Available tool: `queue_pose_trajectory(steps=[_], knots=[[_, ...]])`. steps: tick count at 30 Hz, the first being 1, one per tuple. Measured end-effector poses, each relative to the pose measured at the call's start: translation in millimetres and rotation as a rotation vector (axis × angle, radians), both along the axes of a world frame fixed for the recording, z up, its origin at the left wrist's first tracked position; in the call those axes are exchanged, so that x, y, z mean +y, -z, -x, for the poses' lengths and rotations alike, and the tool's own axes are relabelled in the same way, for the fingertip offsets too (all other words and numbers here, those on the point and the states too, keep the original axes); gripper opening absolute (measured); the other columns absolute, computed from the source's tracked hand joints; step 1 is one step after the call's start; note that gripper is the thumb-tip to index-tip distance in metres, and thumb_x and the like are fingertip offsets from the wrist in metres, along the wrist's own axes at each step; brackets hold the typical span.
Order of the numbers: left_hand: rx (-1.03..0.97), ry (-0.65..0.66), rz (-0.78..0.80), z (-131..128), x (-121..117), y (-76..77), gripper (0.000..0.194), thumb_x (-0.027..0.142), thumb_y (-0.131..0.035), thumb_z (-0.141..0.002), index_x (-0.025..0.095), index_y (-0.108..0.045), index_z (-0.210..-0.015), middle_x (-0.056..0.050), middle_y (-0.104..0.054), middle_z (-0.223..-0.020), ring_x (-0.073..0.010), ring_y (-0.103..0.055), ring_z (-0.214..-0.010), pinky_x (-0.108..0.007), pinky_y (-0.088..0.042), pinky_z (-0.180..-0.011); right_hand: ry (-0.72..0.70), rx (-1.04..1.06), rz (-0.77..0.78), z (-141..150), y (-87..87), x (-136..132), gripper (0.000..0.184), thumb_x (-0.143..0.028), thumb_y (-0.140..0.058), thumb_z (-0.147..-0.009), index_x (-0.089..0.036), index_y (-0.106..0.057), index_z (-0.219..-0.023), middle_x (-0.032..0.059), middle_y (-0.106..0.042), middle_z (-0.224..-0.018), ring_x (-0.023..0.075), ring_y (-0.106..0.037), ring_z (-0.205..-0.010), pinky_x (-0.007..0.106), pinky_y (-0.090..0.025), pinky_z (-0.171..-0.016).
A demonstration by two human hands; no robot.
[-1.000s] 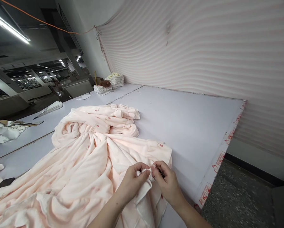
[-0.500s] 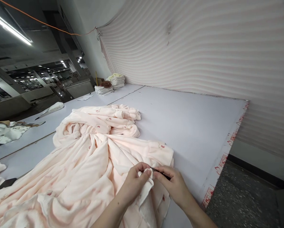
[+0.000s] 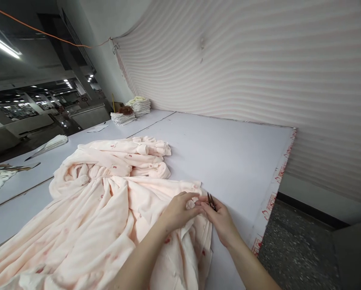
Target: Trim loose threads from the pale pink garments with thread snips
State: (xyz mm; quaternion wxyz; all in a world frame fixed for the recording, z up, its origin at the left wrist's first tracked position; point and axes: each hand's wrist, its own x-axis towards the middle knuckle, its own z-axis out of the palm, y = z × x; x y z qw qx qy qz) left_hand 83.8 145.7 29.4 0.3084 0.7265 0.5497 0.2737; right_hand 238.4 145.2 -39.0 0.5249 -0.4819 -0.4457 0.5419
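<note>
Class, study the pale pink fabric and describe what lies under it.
The pale pink fabric rests on the grey-white table, whose surface shows beside it. Whether anything else lies beneath cannot be seen, because the heaped folds cover it.

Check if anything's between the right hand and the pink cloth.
Nothing visible in between. The right hand, with small dark snips, is right at the edge of the pink cloth; its fingertips meet those of the left hand there.

Pink-striped sheeting (image 3: 243, 60) hangs beside a speckled dark floor (image 3: 295, 241).
</note>
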Motion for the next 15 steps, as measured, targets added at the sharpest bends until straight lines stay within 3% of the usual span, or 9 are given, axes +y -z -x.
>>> queue_pose_trajectory(steps=[4, 7, 9, 12, 15], knots=[[0.2, -0.119, -0.1, -6.3, -1.4, 10.2, 0.015, 0.015, -0.047, -0.077, 0.019, -0.059, -0.085, -0.005, -0.06, -0.085, -0.0214, -0.057, -0.082, -0.032, -0.042, -0.073, 0.04, -0.133, -0.066, -11.3, 12.4, -1.5, 0.03, -0.04, -0.058, -0.076, -0.016, -0.06, -0.096, 0.0057, -0.065, -0.084, 0.0201, -0.06, -0.083, 0.033, -0.047, -0.077], [0.248, -0.198, -0.211, 1.5, -9.9, 15.7, 0.012, 0.01, -0.044, -0.075, 0.02, -0.051, -0.078, -0.002, -0.054, -0.08, -0.0184, -0.054, -0.073, -0.029, -0.041, -0.065, 0.039, -0.295, -0.122, -14.0, 22.3, 5.9, 0.042, -0.03, -0.061, -0.072, -0.018, -0.056, -0.111, 0.003, -0.058, -0.085, 0.018, -0.058, -0.078, 0.029, -0.048, -0.07], [0.291, -0.224, -0.332, 8.0, -17.3, 18.1, 0.015, 0.006, -0.045, -0.07, 0.02, -0.047, -0.072, -0.002, -0.053, -0.082, -0.0169, -0.052, -0.07, -0.028, -0.041, -0.062, -0.018, -0.39, -0.167, -10.2, 21.1, 10.0, 0.039, -0.025, -0.06, -0.07, -0.02, -0.059, -0.109, 0.0021, -0.055, -0.084, 0.0168, -0.057, -0.074, 0.027, -0.047, -0.065], [0.264, -0.138, -0.496, 18.2, -29.4, 18.5, 0.021, 0.001, -0.045, -0.067, 0.021, -0.038, -0.065, -0.009, -0.055, -0.107, -0.0214, -0.054, -0.092, -0.032, -0.043, -0.074, -0.067, -0.41, -0.222, -4.4, 7.6, 8.6, 0.013, -0.027, -0.055, -0.077, -0.02, -0.064, -0.083, 0.0023, -0.055, -0.082, 0.0164, -0.056, -0.073, 0.026, -0.045, -0.064], [0.096, -0.019, -0.503, 28.0, -40.6, 16.7, 0.027, -0.003, -0.041, -0.068, 0.022, -0.029, -0.065, -0.008, -0.058, -0.111, -0.0207, -0.054, -0.1, -0.033, -0.043, -0.08, -0.098, -0.331, -0.227, -4.4, -9.0, -3.3, 0.016, -0.031, -0.051, -0.082, -0.019, -0.059, -0.078, 0.0013, -0.055, -0.078, 0.0156, -0.056, -0.072, 0.024, -0.044, -0.063]])
